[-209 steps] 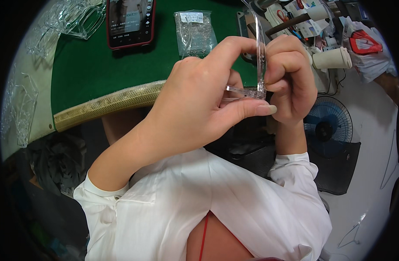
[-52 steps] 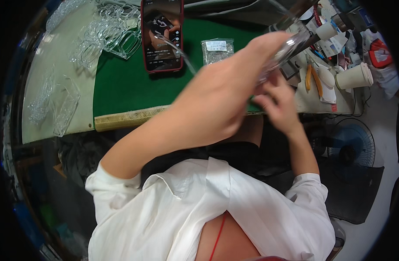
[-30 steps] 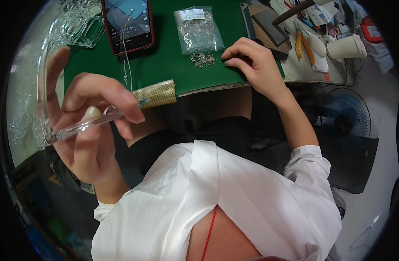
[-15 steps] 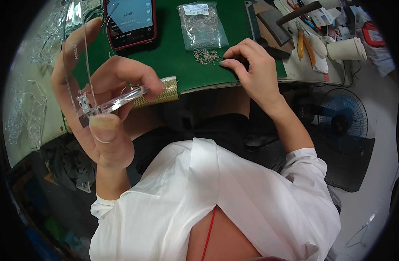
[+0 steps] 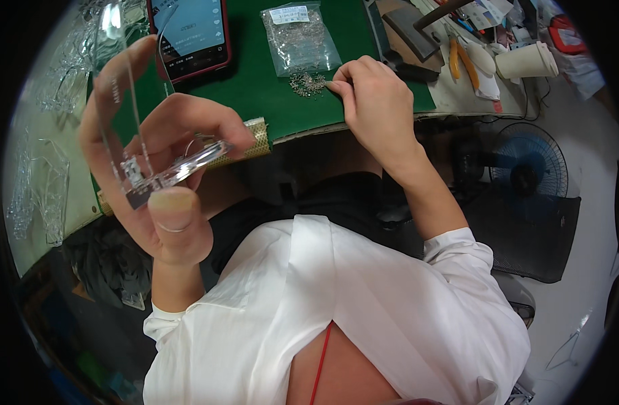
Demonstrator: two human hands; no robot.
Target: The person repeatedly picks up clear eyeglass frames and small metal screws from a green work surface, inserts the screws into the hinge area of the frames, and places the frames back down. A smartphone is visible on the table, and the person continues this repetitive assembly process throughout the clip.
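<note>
you hold a clear plastic frame, glossy and see-through, in your left hand, thumb bracing its corner and fingers curled round it, raised by the near edge of the green mat; one thick bar catches the light. your right hand is bent, thumb and forefinger tips close together beside a pile of tiny metallic pieces; whether they grip one cannot be told. mat stretches between phone and pile, with a gold mesh strip along its front edge.
</note>
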